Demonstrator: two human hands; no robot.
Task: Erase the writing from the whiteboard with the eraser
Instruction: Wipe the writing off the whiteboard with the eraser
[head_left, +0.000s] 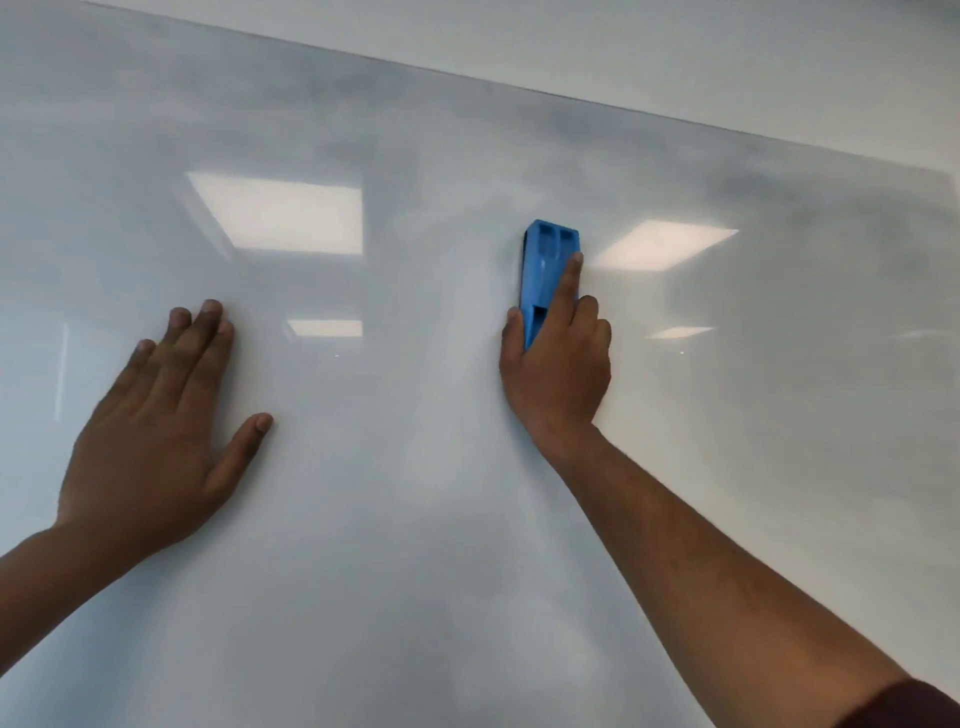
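A glossy whiteboard (395, 509) fills almost the whole view, with grey smudges of wiped ink across its upper part and no legible writing. My right hand (558, 364) grips a blue plastic eraser (545, 265), holding it upright and pressed flat on the board right of centre, index finger stretched along its back. My left hand (161, 431) rests flat on the board at the left, fingers spread, holding nothing.
The board's top edge (519, 91) runs diagonally across the top, with plain white wall (675, 47) above it. Ceiling lights reflect in the board as bright rectangles (280, 213). A dark red sleeve (914, 706) shows at the bottom right corner.
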